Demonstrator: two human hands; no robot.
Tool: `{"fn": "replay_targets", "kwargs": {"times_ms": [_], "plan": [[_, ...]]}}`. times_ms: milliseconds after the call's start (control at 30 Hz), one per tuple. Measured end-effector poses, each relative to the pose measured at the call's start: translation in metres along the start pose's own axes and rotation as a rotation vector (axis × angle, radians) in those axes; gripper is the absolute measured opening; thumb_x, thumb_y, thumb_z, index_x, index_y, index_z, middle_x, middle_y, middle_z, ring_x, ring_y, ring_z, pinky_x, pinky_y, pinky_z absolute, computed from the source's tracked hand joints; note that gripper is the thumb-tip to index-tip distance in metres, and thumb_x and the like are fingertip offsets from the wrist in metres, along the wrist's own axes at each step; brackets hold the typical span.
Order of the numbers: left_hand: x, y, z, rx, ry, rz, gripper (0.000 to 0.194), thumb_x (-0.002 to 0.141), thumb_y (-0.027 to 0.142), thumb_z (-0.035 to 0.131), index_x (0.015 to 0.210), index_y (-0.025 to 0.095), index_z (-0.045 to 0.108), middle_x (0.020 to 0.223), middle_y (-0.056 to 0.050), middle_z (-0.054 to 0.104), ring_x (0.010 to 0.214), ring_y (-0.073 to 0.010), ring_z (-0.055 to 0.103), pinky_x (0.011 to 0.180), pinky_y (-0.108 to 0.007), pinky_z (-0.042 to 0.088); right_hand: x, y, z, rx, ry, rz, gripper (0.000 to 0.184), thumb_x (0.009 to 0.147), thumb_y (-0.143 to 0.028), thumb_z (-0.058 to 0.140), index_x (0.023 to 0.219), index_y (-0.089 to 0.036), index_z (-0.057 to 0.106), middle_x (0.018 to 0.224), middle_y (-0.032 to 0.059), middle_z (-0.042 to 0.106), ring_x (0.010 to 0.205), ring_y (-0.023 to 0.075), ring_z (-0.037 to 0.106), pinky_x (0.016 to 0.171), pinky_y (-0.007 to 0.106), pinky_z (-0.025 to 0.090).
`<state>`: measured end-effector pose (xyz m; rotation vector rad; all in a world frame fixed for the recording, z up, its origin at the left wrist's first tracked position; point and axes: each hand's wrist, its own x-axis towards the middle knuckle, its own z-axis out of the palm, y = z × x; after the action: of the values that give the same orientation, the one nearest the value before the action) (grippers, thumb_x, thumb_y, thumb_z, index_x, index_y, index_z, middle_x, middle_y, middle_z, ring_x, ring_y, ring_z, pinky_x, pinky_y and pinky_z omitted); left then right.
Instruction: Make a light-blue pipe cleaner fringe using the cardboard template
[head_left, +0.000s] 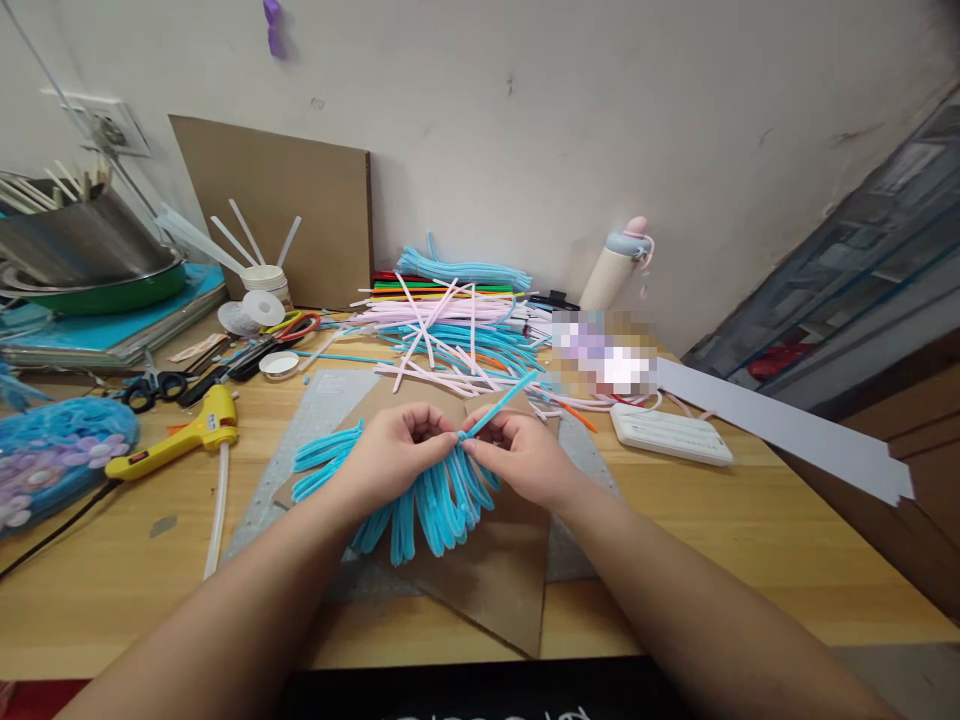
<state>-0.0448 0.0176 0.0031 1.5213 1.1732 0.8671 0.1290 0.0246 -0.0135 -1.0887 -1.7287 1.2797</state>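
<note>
At the centre of the frame, a fan of looped blue fuzzy stems [442, 510] was held over brown cardboard [510, 575] on the worktop [750, 540]. The left hand's [394, 450] fingers pinched its gathered edge; the right hand's [529, 460] gripped just beside, near a protruding stem end [510, 400]. A yellow glue gun [180, 440] lay middle left.

Left fingers [426, 416], right fingers [505, 430] pinched

A pale wall [697, 120] stands beside what may be shelving [877, 230].
</note>
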Motion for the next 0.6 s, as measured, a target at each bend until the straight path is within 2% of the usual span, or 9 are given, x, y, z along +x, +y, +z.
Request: {"fn": "replay_targets", "kwargs": {"times_ms": [100,200,433,600], "plan": [[0.0002,-0.0012,-0.0003,-0.033,-0.047,-0.008,0.018,0.072,0.031,0.060,0.076,0.013,0.056,0.067,0.001,0.054,0.059,-0.0087,0.049,0.054,-0.020,0.038,0.0016,-0.0009,0.0006,0.203,-0.046,0.104,0.020,0.071,-0.031,0.061,0.085,-0.017,0.058,0.073,-0.0002,0.058,0.065,0.0112,0.053,0.058,0.024,0.040],[0.0004,-0.0023,0.0001,-0.042,-0.056,0.015,0.020,0.072,0.032,0.061,0.077,0.014,0.056,0.068,0.000,0.055,0.062,-0.0096,0.051,0.057,-0.021,0.040,0.0016,-0.0045,0.0016,0.261,-0.022,0.165,0.020,0.069,-0.031,0.063,0.082,-0.017,0.058,0.069,-0.0021,0.057,0.058,0.0086,0.049,0.053,0.022,0.037],[0.0013,-0.0051,-0.0004,0.011,-0.038,0.024,0.025,0.069,0.036,0.064,0.077,0.013,0.056,0.066,0.000,0.056,0.060,-0.0103,0.051,0.055,-0.021,0.041,-0.0001,-0.0056,0.0041,0.241,0.007,0.177,0.022,0.068,-0.034,0.064,0.080,-0.017,0.057,0.067,-0.0026,0.053,0.055,0.0075,0.045,0.048,0.020,0.033],[0.0014,-0.0055,-0.0028,-0.017,-0.030,-0.011,0.027,0.067,0.036,0.066,0.078,0.013,0.059,0.070,-0.002,0.061,0.062,-0.0116,0.055,0.058,-0.023,0.043,0.0007,-0.0034,0.0020,0.217,-0.020,0.111,0.021,0.073,-0.036,0.060,0.082,-0.018,0.054,0.064,-0.0039,0.048,0.053,0.0068,0.040,0.048,0.020,0.031]]}}
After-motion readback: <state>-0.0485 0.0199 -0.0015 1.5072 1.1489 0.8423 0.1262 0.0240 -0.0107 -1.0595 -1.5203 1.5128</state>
